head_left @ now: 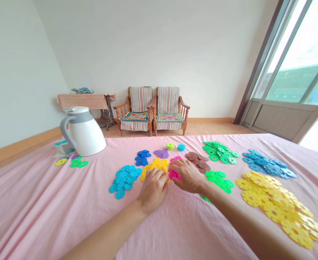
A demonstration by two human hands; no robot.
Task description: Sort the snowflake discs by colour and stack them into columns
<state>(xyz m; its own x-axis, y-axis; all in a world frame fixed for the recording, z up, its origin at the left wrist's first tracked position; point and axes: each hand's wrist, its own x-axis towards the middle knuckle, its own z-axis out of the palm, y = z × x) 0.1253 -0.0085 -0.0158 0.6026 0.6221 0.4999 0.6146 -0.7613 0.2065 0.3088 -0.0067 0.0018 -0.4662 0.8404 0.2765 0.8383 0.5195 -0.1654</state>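
My left hand (153, 187) is closed, its fingers curled down at the near edge of a pile of orange-yellow snowflake discs (156, 164). Whatever lies under those fingertips is hidden. Just to its right, my right hand (187, 176) reaches over some magenta snowflake discs (175, 175), fingers apart and slightly bent, covering part of the pile. Light blue discs (125, 179) lie left of my left hand, with dark blue ones (142, 157) behind them. Brown discs (197, 161) and bright green discs (220, 181) lie close to my right hand and forearm.
Farther back are purple discs (161, 154), a lime stack (170, 146) and a blue stack (181, 147). Green (220, 152), steel-blue (268, 164) and large yellow piles (278, 202) spread rightward. A white jug (87, 135) stands left on the pink cloth (94, 195). Two chairs (141, 99) stand beyond.
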